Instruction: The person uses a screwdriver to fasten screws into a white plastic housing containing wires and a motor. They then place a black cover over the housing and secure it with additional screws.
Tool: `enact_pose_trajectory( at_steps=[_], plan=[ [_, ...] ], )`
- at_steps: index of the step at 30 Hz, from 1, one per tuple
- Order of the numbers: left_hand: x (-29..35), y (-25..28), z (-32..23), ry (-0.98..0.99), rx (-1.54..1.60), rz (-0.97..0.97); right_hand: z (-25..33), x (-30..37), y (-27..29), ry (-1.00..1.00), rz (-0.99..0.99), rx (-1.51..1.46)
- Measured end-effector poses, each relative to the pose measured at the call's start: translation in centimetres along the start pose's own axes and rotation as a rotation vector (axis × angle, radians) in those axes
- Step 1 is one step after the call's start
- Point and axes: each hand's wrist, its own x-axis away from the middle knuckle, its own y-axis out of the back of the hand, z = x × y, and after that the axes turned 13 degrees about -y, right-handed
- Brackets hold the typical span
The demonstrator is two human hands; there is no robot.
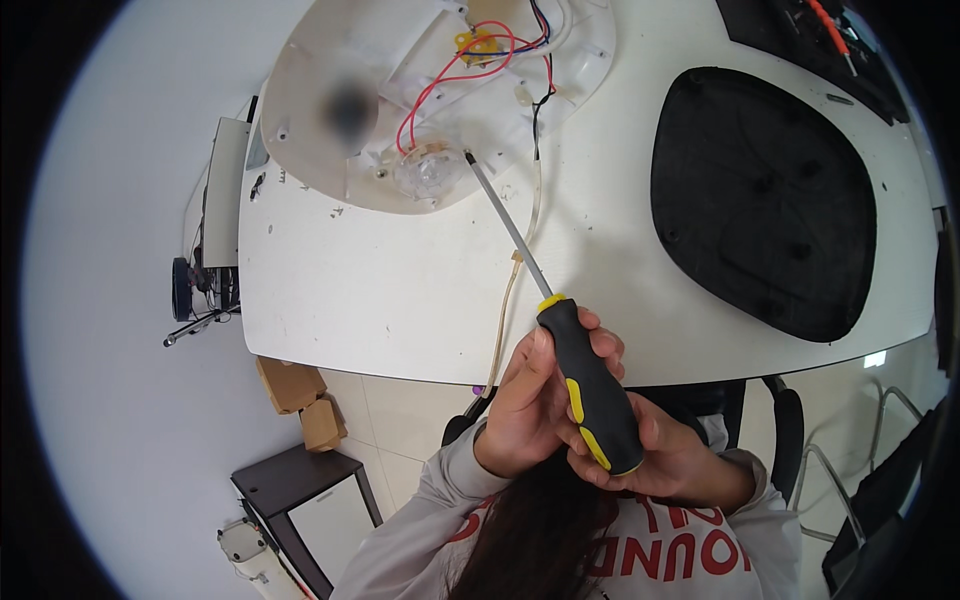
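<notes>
A long screwdriver (pixel 594 385) with a black and yellow handle slants up and to the left over the table's front edge. My left hand (pixel 525 405) is closed round the upper part of its handle. Lower down, my right hand (pixel 668 450) grips the handle's end. The dark tip is by the near rim of a white plastic shell (pixel 315 70); I cannot tell whether it touches a screw. Just left of the tip sits a clear round part (pixel 430 173), with red wires (pixel 428 95) running from it toward a yellow component (pixel 478 46) inside the shell.
A black rounded panel (pixel 760 210) lies on the right of the white table (pixel 370 300). A pale cable (pixel 507 310) hangs over the front edge. At the far right is a dark tray (pixel 770 30) with a red-handled tool (pixel 830 25). Small screws (pixel 337 212) lie left. Cardboard boxes (pixel 290 385) stand below.
</notes>
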Motion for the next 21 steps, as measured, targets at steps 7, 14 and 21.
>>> enact_pose_trajectory(
  at_steps=[7, 14, 21],
  plan=[
    [-0.2, 0.4, 0.1, -0.02, 0.018, 0.043, -0.1, 0.0, -0.3, -0.039, 0.044, -0.108],
    [-0.2, 0.1, -0.3, 0.033, -0.081, 0.007, -0.3, -0.5, -0.1, -0.071, 0.246, -0.23],
    [0.0, 1.0, -0.2, 0.04, 0.022, 0.087, -0.7, -0.4, 0.4, -0.071, 0.271, -0.233]
  ],
)
